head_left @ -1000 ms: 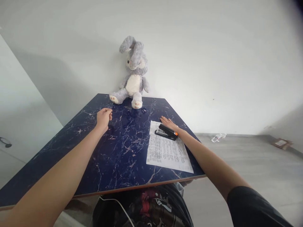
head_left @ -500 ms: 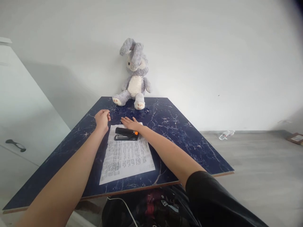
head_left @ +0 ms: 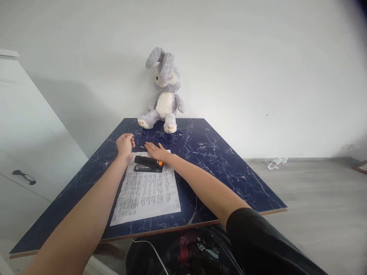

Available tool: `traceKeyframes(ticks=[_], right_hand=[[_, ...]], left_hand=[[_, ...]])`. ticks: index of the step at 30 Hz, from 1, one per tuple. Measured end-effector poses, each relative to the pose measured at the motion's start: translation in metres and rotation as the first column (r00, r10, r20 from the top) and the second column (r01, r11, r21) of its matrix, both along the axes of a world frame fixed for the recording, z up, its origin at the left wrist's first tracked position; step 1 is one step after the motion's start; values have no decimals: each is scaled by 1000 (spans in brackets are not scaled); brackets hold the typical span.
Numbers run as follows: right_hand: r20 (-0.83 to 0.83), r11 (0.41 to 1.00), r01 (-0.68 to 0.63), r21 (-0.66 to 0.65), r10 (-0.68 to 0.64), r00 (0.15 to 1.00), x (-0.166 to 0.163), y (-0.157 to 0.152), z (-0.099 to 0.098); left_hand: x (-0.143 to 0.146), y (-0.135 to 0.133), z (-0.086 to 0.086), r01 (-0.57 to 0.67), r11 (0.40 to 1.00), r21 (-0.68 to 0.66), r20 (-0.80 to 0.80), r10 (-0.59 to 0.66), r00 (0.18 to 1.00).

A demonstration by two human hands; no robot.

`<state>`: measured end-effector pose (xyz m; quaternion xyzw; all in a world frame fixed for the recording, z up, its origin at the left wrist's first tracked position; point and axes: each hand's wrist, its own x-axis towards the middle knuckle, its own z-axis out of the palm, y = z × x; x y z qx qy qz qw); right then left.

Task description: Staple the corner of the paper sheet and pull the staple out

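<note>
Item: sheet (head_left: 149, 194), printed, qty 1 visible; can't tell if more are under it. Flat on tabletop (head_left: 218, 179), left of ctr, betw. my forearms; lower end nr the near edge, upper end toward the far edge. Print too small to read.

Item: stapler (head_left: 147, 163), blk w/ orange bit at its R end. Lies on upper part of sheet, lengthwise L to R, just on my side of R grip. Neither grip is around it.

L grip (head_left: 125, 145): my fingers curled in, loose-fist style, just beyond sheet's upper L corner, toward tabletop's left edge. Can't tell if anything's inside.

R grip (head_left: 155, 151): palm down, fingers straight & laid flat across sheet's upper end, tips past it; nothing pinched.

Misc.: tiny greyish pc (head_left: 142, 146) betw. my two grips, too small to ID. Plush rabbit (head_left: 164, 105), seated at tabletop's far edge, nr wall.

Status, my est.: sheet & stapler both set out, stapler resting on paper. Stapler not picked up; no staple visible in sheet at this res., so can't confirm any fastening. Any handling of either item is outstanding, as far as I can judge.
</note>
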<state>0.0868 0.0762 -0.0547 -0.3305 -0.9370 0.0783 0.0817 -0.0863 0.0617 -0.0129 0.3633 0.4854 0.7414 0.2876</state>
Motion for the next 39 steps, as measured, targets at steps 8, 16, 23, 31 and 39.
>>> traceKeyframes(ticks=[8,16,23,31,39], right_hand=[[56,997,65,52,-68,996,78,-10,4],[53,987,158,16,-158,986,147,-11,5],[-300,987,159,3,-151,942,155,-19,20],[-481,780,-337,-527,53,875,191,-43,67],[-573,506,-517,-690,53,818,200,-35,48]], left_hand=[[37,-15,-2,269,962,-39,-50,-271,961],[99,-43,-19,541,824,-169,-299,-566,768],[99,-45,-28,453,870,-194,-816,-400,418],[93,-48,-27,325,907,-269,-941,-319,113],[95,-42,-31,368,907,-205,-589,-414,694]])
